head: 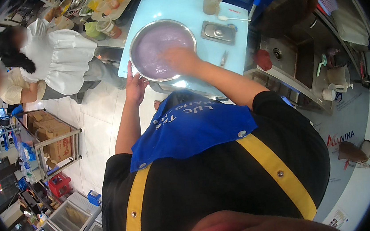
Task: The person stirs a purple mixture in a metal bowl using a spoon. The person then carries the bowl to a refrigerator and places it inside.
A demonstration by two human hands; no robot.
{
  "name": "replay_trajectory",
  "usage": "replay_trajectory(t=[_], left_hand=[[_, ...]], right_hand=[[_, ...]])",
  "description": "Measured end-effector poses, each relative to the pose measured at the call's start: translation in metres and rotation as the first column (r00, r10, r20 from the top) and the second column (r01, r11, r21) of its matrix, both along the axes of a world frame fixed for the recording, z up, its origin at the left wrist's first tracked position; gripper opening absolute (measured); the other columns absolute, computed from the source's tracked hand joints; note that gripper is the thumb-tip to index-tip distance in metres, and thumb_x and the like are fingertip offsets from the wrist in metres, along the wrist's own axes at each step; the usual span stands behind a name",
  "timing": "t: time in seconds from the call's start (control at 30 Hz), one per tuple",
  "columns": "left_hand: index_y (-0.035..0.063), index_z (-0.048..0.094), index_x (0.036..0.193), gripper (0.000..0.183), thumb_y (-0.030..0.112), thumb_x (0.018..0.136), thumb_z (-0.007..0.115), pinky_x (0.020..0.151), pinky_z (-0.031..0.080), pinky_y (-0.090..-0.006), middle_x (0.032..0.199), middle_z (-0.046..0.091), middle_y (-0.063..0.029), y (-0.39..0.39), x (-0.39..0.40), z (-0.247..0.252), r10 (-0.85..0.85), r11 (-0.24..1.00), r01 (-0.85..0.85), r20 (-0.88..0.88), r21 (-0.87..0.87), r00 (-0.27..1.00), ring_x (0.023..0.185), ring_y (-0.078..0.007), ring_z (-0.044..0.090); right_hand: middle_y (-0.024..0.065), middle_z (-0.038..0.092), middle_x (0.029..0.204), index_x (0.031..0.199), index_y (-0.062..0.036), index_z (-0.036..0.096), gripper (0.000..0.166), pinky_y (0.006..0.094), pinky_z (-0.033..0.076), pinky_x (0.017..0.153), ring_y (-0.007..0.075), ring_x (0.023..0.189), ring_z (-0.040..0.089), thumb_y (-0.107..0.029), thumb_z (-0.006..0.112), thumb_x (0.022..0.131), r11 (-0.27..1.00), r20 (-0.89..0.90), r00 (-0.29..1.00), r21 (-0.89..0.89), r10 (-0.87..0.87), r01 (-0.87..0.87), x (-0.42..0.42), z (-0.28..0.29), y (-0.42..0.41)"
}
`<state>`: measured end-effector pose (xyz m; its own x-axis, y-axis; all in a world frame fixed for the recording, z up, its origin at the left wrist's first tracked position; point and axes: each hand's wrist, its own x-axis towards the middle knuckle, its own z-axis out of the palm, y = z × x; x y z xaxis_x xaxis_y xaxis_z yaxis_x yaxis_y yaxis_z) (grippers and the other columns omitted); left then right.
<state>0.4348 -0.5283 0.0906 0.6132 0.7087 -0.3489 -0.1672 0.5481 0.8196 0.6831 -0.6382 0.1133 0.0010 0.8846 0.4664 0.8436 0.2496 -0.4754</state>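
Note:
A round stainless steel bowl [194, 59] of glossy purple liquid [155, 46] stands on a pale blue chest lid [161, 6]. My left hand [136, 86] holds the bowl by its near left side, index finger up along the wall. Over the right part of the bowl is my right hand [183, 59], blurred, with its fingertips at the liquid. Whether those fingers grip anything is hidden. To the right on the same lid lie a lidded steel container [218, 32], scissors [224, 58] and a white plastic spoon [234, 18]. A cloudy measuring jug [212, 2] stands behind them.
Right of the lid is a steel sink [286, 52] with a red cloth [263, 59] on its edge. Two people [56, 57] stand at the left, beside a counter with cups [108, 27]. A metal rack [77, 139] holds cardboard boxes [53, 135].

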Motion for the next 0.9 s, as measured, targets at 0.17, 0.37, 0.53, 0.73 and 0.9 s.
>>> replay_trajectory(t=[0.17, 0.37, 0.53, 0.73, 0.9], left_hand=[[0.0320, 0.010, 0.172, 0.072, 0.007, 0.111, 0.041, 0.083, 0.056, -0.0338, 0.139, 0.059, -0.0092, -0.003, -0.001, -0.001, 0.019, 1.000, -0.019, 0.033, -0.009, 0.999, 0.101, -0.0180, 0.064], [0.0338, 0.014, 0.171, 0.069, 0.007, 0.112, 0.038, 0.080, 0.054, -0.0327, 0.135, 0.062, -0.0077, -0.002, 0.001, -0.003, 0.032, 0.999, -0.032, 0.021, -0.026, 0.999, 0.097, -0.0160, 0.063], [0.0346, 0.012, 0.171, 0.068, 0.008, 0.113, 0.035, 0.081, 0.052, -0.0328, 0.133, 0.063, -0.0063, -0.003, 0.001, -0.003, 0.010, 1.000, -0.010, 0.019, -0.016, 1.000, 0.096, -0.0152, 0.062], [0.0341, 0.009, 0.171, 0.069, 0.010, 0.113, 0.038, 0.081, 0.051, -0.0326, 0.133, 0.062, -0.0056, 0.002, -0.001, -0.009, -0.026, 1.000, 0.026, 0.053, 0.004, 0.998, 0.097, -0.0153, 0.062], [0.0337, 0.009, 0.171, 0.070, 0.011, 0.113, 0.040, 0.081, 0.052, -0.0331, 0.128, 0.064, -0.0057, 0.000, -0.003, -0.009, -0.011, 1.000, 0.011, 0.053, -0.002, 0.999, 0.093, -0.0162, 0.063]], right_hand=[[0.0068, 0.075, 0.108, 0.125, -0.0199, 0.076, 0.030, 0.0428, 0.058, 0.087, 0.0305, 0.100, 0.071, -0.018, 0.065, 0.098, 0.988, -0.069, 0.993, -0.116, 0.098, -0.106, 0.008, 0.020, -0.048], [0.0063, 0.075, 0.112, 0.123, -0.0200, 0.078, 0.028, 0.0408, 0.058, 0.085, 0.0291, 0.097, 0.072, -0.016, 0.067, 0.098, 0.863, -0.187, 0.981, -0.486, 0.050, -0.136, 0.090, 0.067, -0.085], [0.0058, 0.075, 0.112, 0.123, -0.0200, 0.078, 0.030, 0.0406, 0.058, 0.084, 0.0285, 0.097, 0.072, -0.017, 0.067, 0.095, 0.931, 0.006, 1.000, -0.364, 0.030, -0.025, 0.113, 0.073, -0.048], [0.0088, 0.074, 0.110, 0.124, -0.0183, 0.076, 0.030, 0.0427, 0.058, 0.086, 0.0310, 0.099, 0.072, -0.020, 0.065, 0.096, 0.999, 0.096, 0.995, 0.018, 0.032, -0.034, 0.056, 0.026, 0.018], [0.0102, 0.074, 0.112, 0.124, -0.0163, 0.075, 0.029, 0.0435, 0.058, 0.088, 0.0322, 0.103, 0.071, -0.019, 0.062, 0.098, 0.980, 0.052, 0.990, -0.158, 0.129, -0.119, 0.007, 0.029, 0.003]])
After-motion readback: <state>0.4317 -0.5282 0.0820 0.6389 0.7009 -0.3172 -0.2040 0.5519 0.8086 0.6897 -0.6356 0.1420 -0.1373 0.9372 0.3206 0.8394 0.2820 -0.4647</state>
